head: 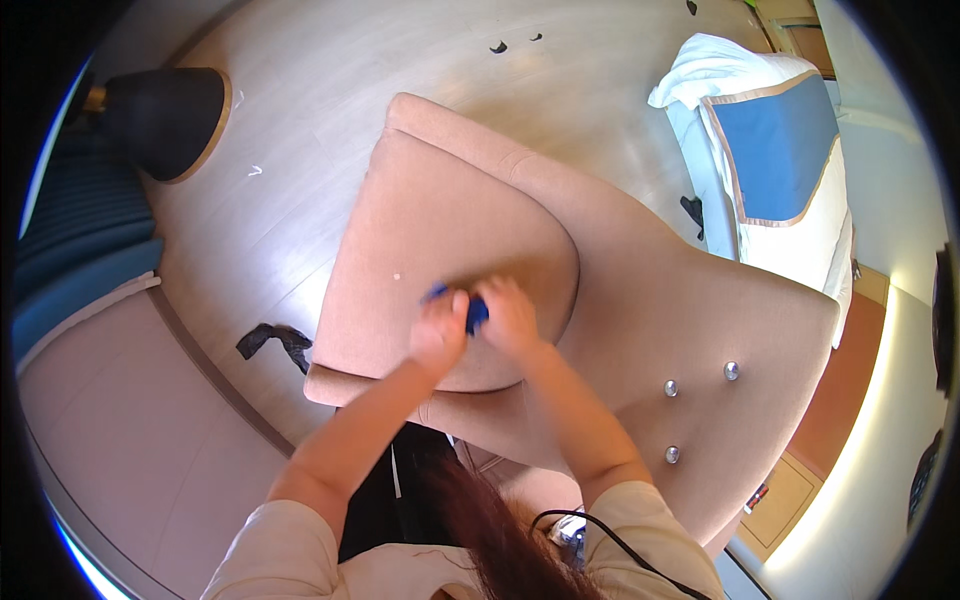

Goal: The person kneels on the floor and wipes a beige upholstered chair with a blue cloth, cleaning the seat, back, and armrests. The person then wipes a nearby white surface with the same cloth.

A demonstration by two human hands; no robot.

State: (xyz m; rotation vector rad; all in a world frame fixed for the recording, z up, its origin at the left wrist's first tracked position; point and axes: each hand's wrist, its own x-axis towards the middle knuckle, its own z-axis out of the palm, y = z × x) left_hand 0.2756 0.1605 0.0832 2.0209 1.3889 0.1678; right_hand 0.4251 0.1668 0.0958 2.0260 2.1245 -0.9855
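Both my hands are over the seat of a pinkish-tan upholstered chair (pixel 450 202), with a crumpled blue cloth-like item (pixel 475 313) between them. My left hand (pixel 439 326) grips one side of it, with a blue part showing above the fingers. On the other side, my right hand (pixel 510 311) has its fingers curled around the blue item. The hands are somewhat blurred, so its exact form is unclear. A small pale speck (pixel 397 277) lies on the seat. Shiny round buttons (pixel 671 388) stud the chair's backrest.
A bed with white linen and a blue panel (pixel 780 150) stands at the upper right. To the left are a pinkish padded surface (pixel 112 420) and a dark lampshade (pixel 169 120). Black plastic scraps (pixel 276 341) lie on the pale floor. A black cable (pixel 622 541) crosses my right sleeve.
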